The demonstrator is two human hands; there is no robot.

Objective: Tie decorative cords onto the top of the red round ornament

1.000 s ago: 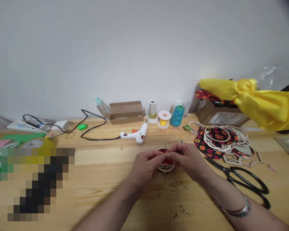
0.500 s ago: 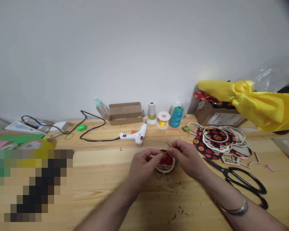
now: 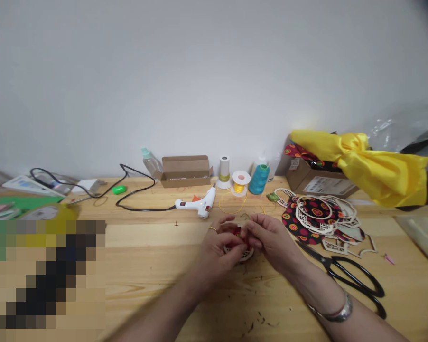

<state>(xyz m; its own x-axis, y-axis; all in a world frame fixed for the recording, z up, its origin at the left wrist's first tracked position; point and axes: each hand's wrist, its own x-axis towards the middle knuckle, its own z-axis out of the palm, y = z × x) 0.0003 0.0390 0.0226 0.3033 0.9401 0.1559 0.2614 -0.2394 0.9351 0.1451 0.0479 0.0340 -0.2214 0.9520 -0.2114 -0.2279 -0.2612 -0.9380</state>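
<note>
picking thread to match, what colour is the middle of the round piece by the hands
The middle of the round piece shows red in the head view.

Left of the left hand (image 3: 219, 251), a wide lane of bare table (image 3: 143, 256) extends to the blurred patch; contents under the patch cannot be determined. Beyond the left hand, the glue gun (image 3: 190, 205) and its black cable (image 3: 146, 209) obstruct forward passage, with the small open box (image 3: 185, 180) behind. Beyond the right hand (image 3: 269, 240), the yellow spool (image 3: 239, 188) and teal thread cone (image 3: 259, 180) form a barrier at the wall (image 3: 200, 80). Right of the right hand, layered frames and fabric (image 3: 313, 216) restrict access; the scissors (image 3: 352, 278) obstruct lateral passage beside its forearm. Nearer the wearer, between the forearms, passage is free above flat dark scraps (image 3: 260, 320).
</note>
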